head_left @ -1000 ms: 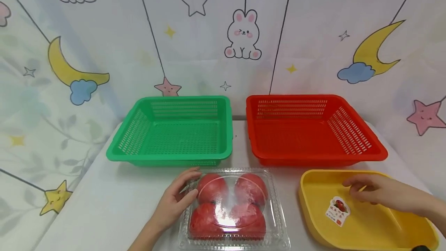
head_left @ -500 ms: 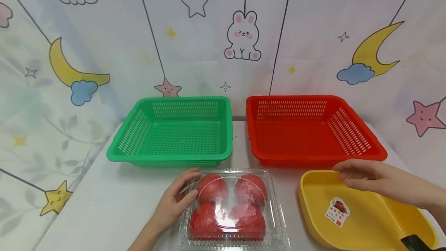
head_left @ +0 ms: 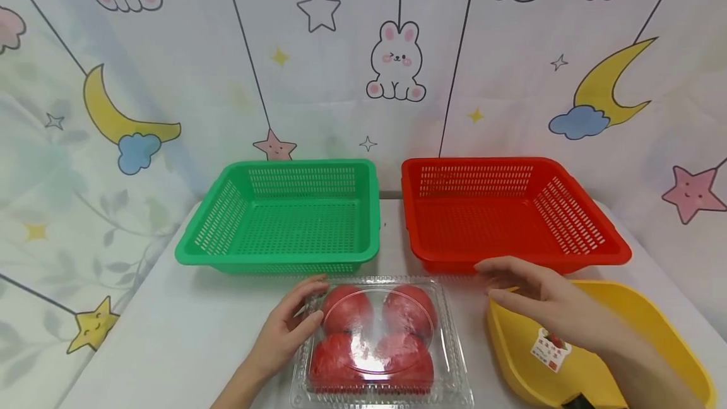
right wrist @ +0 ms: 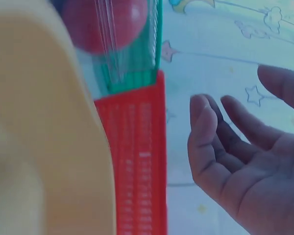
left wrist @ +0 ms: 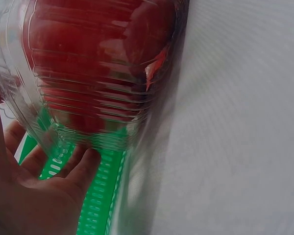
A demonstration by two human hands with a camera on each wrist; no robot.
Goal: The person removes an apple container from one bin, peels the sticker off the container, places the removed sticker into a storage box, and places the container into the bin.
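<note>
A clear plastic clamshell box [head_left: 453,358] stands on the table at the front centre, lid down. Several round red fruits [head_left: 406,361], perhaps apples, sit inside. My left hand [head_left: 289,322] rests at the box's left side, fingers and thumb loosely bent against its edge. In the left wrist view the fingertips [left wrist: 90,161] lie close to its ribbed wall. My right hand [head_left: 536,295] hovers over the left rim of a yellow basin [head_left: 636,308], fingers relaxed with nothing between them. A small white label with a red fruit picture [head_left: 549,352] lies in the basin, partly covered by the right hand.
Behind the box stand a green slotted basket [head_left: 278,257] at left and a red slotted basket [head_left: 500,254] at right, both without contents. A curtain with cartoon prints [head_left: 329,93] hangs behind the table. A dark object [head_left: 578,401] shows at the bottom edge.
My right hand has moved up from inside the yellow basin, then left toward the box. My left hand and the box have stayed in place.
</note>
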